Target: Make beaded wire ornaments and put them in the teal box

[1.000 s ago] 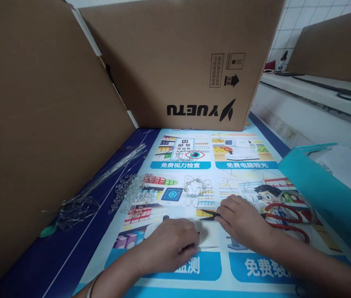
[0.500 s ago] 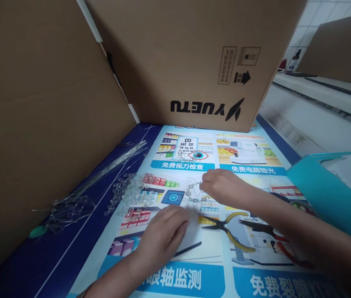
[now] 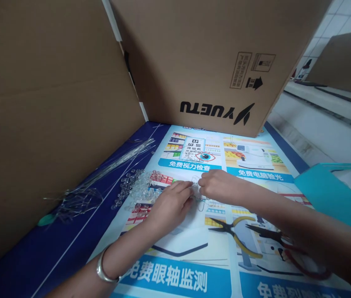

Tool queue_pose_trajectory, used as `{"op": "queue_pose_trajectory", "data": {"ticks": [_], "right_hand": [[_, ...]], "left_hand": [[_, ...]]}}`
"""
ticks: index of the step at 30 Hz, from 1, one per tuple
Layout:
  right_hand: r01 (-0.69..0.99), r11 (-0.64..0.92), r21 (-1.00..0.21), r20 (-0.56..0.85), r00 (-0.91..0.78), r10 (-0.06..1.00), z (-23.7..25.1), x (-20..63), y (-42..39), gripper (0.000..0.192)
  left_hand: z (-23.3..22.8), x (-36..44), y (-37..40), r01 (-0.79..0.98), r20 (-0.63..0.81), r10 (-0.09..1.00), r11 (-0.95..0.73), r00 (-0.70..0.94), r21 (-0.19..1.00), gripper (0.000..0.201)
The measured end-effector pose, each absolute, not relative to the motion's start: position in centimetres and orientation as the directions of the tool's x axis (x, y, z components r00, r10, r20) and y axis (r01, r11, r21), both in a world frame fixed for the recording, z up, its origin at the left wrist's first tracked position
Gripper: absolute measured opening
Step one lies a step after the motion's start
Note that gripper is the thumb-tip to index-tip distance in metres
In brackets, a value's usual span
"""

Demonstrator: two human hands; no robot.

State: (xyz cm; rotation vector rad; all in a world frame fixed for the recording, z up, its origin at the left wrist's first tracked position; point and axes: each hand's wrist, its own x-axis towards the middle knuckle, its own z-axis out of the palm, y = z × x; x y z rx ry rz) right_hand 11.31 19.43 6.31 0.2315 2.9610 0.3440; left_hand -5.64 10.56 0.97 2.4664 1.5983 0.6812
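Note:
My left hand (image 3: pixel 173 203), a silver bangle (image 3: pixel 100 265) on its wrist, reaches in with fingertips pinched together at the beaded wire (image 3: pixel 200 200). My right hand (image 3: pixel 217 186) is closed in a pinch on the same wire from the other side. Thin loops of the wire show between and below the hands; the fingertips cover most of its beads. Left of my left hand spreads a pile of clear round beads (image 3: pixel 141 188). Below my right forearm lie yellow-handled pliers (image 3: pixel 236 229), jaws apart, and red-handled pliers (image 3: pixel 274 236), partly hidden by the arm.
A bundle of thin wires (image 3: pixel 122 161) lies on the dark blue left strip of the printed mat, by a tangled wire piece (image 3: pixel 77 203) and a green item (image 3: pixel 46 219). Cardboard panels (image 3: pixel 219 54) wall the back and left. A turquoise box (image 3: pixel 327 194) stands at right.
My left hand has moved up and forward to meet my right hand at the beaded wire. My right hand stays at the wire. The camera view has shifted slightly left.

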Motion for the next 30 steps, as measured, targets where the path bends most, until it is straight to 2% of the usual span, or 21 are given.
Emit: {"op": "queue_pose_trajectory", "data": {"ticks": [16, 21, 24, 27, 30], "right_hand": [[0.076, 0.964, 0.256, -0.171, -0.978, 0.122, 4.7, 10.8, 20.3, 0.014], [0.12, 0.979, 0.166, -0.076, -0.988, 0.134, 4.1, 11.4, 21.0, 0.014], [0.246, 0.969, 0.016, 0.07, -0.967, 0.245, 3.6, 12.2, 21.3, 0.012], [0.444, 0.869, -0.218, 0.185, -0.856, 0.483, 2.8, 12.9, 21.2, 0.011], [0.581, 0.712, -0.394, 0.186, -0.709, 0.68, 1.9, 13.1, 21.1, 0.009]], "left_hand": [[0.5, -5.6, 10.6, 0.828, 0.286, 0.882, -0.457, 0.375, 0.325, 0.024], [0.4, -5.6, 10.6, 0.826, 0.3, 0.875, -0.467, 0.38, 0.316, 0.022], [0.3, -5.7, 10.5, 0.823, 0.312, 0.871, -0.472, 0.38, 0.316, 0.023], [0.3, -5.7, 10.4, 0.819, 0.309, 0.87, -0.476, 0.385, 0.322, 0.028], [0.3, -5.7, 10.4, 0.818, 0.303, 0.874, -0.471, 0.381, 0.331, 0.029]]}}
